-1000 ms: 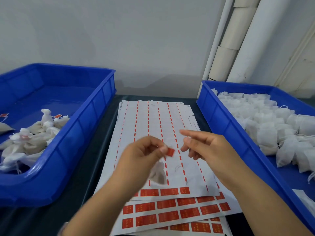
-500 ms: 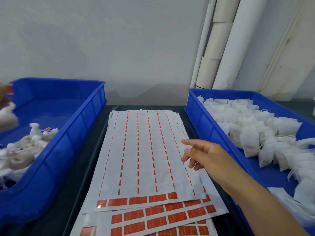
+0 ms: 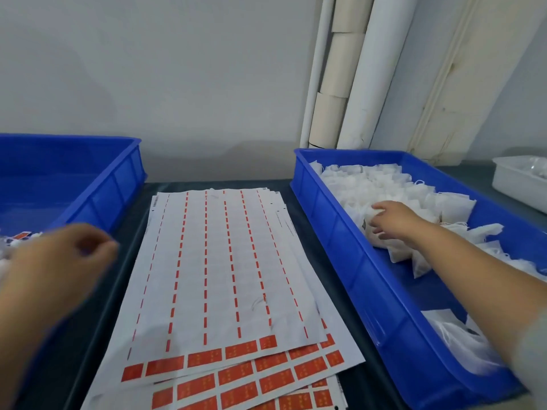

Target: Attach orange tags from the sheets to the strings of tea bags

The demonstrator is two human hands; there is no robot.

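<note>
A stack of tag sheets [image 3: 225, 276] lies between two blue bins. The top sheet is mostly peeled, with one row of orange tags [image 3: 204, 358] left at its near end. The right bin [image 3: 334, 232] holds a pile of white tea bags [image 3: 384, 184]. My right hand [image 3: 393, 220] reaches into that bin, fingers spread and touching a bag at the near edge of the pile. My left hand [image 3: 59, 261] is blurred over the inner wall of the left bin [image 3: 118, 184], fingers loosely curled with nothing seen in them. Tagged tea bags [image 3: 17, 236] show at that bin's left edge.
A white tray [image 3: 515, 184] stands at the far right behind the right bin. White pipes and rolls [image 3: 355, 84] lean against the wall behind. The dark tabletop [image 3: 331, 291] shows between the sheets and the bins.
My left hand carried the tagged tea bag to the left bin, let it go and has come back toward the sheets. My right hand moved from above the sheets into the right bin.
</note>
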